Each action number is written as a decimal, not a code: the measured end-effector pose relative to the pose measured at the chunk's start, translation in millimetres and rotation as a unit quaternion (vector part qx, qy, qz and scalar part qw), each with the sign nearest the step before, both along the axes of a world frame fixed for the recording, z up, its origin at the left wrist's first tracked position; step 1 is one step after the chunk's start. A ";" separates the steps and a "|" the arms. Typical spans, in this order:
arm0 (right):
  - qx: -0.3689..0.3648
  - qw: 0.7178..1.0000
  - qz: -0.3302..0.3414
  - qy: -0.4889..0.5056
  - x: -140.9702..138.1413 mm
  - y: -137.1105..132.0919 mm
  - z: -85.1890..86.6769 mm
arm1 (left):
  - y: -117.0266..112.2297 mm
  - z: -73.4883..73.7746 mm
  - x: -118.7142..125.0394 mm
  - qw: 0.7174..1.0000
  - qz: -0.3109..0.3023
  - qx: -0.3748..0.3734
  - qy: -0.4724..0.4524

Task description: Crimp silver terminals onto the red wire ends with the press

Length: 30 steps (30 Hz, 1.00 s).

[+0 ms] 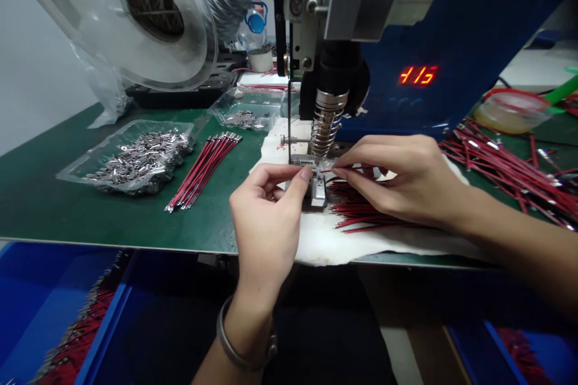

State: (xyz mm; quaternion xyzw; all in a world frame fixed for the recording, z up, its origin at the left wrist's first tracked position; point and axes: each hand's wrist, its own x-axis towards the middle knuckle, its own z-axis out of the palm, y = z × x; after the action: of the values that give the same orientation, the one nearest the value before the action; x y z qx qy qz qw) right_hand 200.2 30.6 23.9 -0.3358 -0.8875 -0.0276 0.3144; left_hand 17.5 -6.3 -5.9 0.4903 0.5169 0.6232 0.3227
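Observation:
Both hands meet at the small metal die [318,192] of a blue press machine [451,30], just under its coiled spring [326,123]. My right hand [401,177] pinches a thin red wire [326,171] between thumb and fingertips, its end pointing left into the die. My left hand [273,210] is closed on the die's left side, thumb against forefinger; a small metal piece seems to be at the tips, too small to name. Below my right hand several red wires [361,216] lie on a white cloth [329,246].
Left on the green table [135,222] stand a clear tray of metal terminals [139,159], a bundle of red wires [203,171] and a second tray [246,117]. More red wires [510,174] are heaped right. A large reel [90,18] overhangs the upper left. Blue bins [40,289] sit below.

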 end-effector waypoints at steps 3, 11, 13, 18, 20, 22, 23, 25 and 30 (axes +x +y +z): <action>-0.001 1.000 0.002 0.001 -1.1 -0.5 0.4 | -0.5 0.3 -0.5 1.000 0.003 -0.002 -0.001; -0.002 1.000 -0.005 0.001 -1.3 -0.5 0.7 | -0.2 -2.9 -1.5 1.000 0.005 -0.006 -0.006; -0.003 1.000 -0.003 0.001 -0.9 -0.6 0.9 | -0.6 -3.1 -1.3 1.000 0.005 -0.004 -0.009; -0.014 1.000 -0.004 -0.001 -0.3 -0.3 1.1 | -1.5 -2.6 -1.8 1.000 0.003 0.000 -0.011; -0.015 1.000 -0.004 -0.001 -0.1 -0.3 1.2 | -1.4 -2.4 -2.1 1.000 0.005 -0.006 -0.008; -0.012 1.000 -0.003 0.001 0.0 -0.4 1.4 | -1.1 -2.0 -2.2 1.000 0.006 -0.010 -0.006; -0.010 1.000 0.000 0.002 0.0 -0.4 1.4 | -1.0 -1.8 -2.2 1.000 0.005 -0.012 -0.005; -0.009 1.000 0.010 0.003 0.1 -0.2 1.2 | -0.7 -1.3 -2.0 1.000 0.003 -0.014 -0.003; -0.016 0.999 0.032 0.002 0.6 0.6 0.6 | -1.0 0.0 -1.4 1.000 0.004 -0.014 -0.002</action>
State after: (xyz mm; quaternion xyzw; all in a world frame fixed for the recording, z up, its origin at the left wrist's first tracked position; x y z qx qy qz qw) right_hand 200.8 31.2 24.5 -0.3123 -0.8975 -0.0022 0.3115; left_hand 16.1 -7.4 -5.9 0.4820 0.5272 0.6181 0.3281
